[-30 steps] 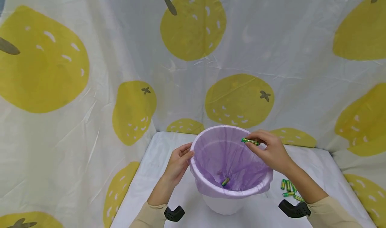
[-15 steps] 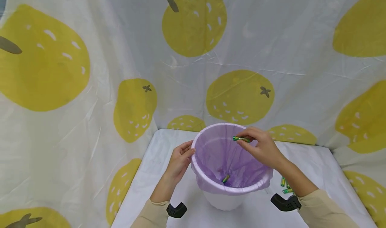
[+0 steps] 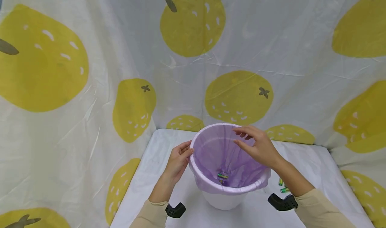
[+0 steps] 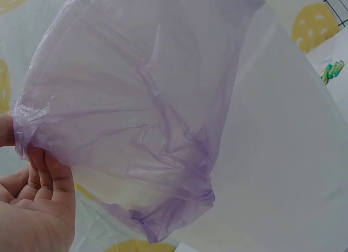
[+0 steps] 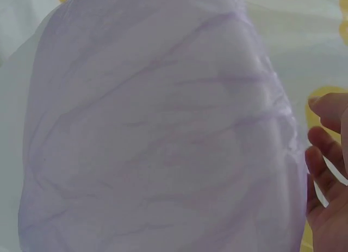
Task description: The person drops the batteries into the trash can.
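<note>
A white trash can (image 3: 223,203) stands on the table, lined with a thin purple trash bag (image 3: 208,147) folded over its rim. My left hand (image 3: 177,161) pinches the rim at the left, thumb on one side and fingers on the other. Over the right side of the opening, my right hand (image 3: 261,148) holds nothing, its thumb and fingers apart. Down at the bottom of the bag lie green batteries (image 3: 222,176). In the left wrist view, bag folds (image 4: 174,170) hang down the can's outside. The right wrist view shows spread fingers (image 5: 322,146) beside the bag.
More green batteries (image 3: 284,190) lie on the white tabletop (image 3: 304,161) right of the can, partly covered by my right forearm. A white curtain (image 3: 181,80) with yellow fruit prints closes off the back and sides. Black wrist cameras (image 3: 175,210) sit at both cuffs.
My right hand moved left over the opening with a battery, then let it go. That battery now lies in the bag beside another. The left hand has kept its grip on the rim.
</note>
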The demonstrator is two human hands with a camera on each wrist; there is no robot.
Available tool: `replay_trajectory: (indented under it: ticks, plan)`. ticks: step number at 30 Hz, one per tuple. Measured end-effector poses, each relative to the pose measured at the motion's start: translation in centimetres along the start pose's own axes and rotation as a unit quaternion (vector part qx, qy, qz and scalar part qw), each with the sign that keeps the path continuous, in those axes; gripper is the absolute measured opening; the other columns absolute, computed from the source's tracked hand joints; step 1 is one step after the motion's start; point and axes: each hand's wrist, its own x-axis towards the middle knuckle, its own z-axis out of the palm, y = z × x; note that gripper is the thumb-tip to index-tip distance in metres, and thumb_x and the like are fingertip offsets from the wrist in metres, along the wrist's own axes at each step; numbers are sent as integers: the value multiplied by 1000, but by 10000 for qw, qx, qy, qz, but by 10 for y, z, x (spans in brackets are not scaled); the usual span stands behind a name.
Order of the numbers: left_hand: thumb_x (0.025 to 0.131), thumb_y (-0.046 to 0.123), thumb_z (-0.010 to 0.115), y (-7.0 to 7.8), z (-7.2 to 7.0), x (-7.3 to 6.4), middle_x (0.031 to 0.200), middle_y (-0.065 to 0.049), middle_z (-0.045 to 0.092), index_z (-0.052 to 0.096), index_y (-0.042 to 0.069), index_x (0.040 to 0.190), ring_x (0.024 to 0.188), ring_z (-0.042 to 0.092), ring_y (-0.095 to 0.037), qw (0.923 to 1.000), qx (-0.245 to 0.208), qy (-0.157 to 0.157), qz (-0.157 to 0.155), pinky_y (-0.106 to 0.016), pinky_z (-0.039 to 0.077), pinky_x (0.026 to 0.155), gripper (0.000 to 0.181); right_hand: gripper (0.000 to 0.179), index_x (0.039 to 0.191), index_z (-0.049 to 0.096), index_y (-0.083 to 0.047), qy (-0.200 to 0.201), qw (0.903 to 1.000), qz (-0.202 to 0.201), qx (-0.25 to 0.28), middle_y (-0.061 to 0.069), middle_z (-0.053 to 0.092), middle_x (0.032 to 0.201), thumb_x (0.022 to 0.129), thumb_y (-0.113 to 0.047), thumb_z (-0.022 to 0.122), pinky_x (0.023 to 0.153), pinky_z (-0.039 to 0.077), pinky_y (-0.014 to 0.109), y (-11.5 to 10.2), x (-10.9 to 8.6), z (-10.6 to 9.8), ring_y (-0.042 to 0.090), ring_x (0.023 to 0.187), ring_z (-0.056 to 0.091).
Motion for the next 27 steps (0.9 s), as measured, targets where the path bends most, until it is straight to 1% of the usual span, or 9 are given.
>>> replay_trajectory:
  ticks: [5, 12, 17, 22, 27]
  plan:
    - [97, -6, 60, -1, 1, 0, 112, -15, 64, 48, -18, 138, 98, 63, -19, 10000, -34, 39, 15, -25, 56, 83, 44, 37, 118, 74, -6, -64, 9999, 100, -104, -2, 71, 104, 83, 3, 81, 73, 56, 27, 0, -6, -5, 21, 86, 65]
    - [97, -6, 60, -1, 1, 0, 112, -16, 63, 49, -18, 138, 99, 62, -21, 10000, -4, 22, -5, -25, 56, 82, 44, 38, 118, 74, -7, -101, 9988, 308, -363, -3, 70, 100, 82, 4, 82, 76, 52, 19, 5, -21, -21, 12, 88, 62]
    - [97, -5, 61, 0, 2, 2, 117, -19, 63, 48, -17, 139, 104, 62, -23, 10000, 44, -75, -13, -26, 56, 85, 46, 37, 116, 73, -6, -50, 9978, 397, -520, 2, 72, 101, 82, 4, 82, 77, 51, 15, 6, -31, -35, 11, 89, 62]
    - [97, -6, 60, 1, 0, 1, 117, -19, 64, 47, -18, 139, 103, 63, -23, 10000, 82, -25, -18, -27, 56, 85, 45, 37, 116, 73, -4, 69, 9967, 427, -686, -3, 71, 100, 81, 5, 83, 77, 51, 15, 7, -40, -44, 11, 89, 63]
    - [97, -6, 60, 0, 0, -1, 114, -17, 64, 49, -19, 138, 102, 63, -22, 10000, 7, 8, -54, -27, 56, 84, 44, 42, 117, 74, -6, 198, 9955, 507, -780, -6, 70, 98, 78, 6, 84, 78, 50, 13, 9, -54, -53, 9, 89, 62]
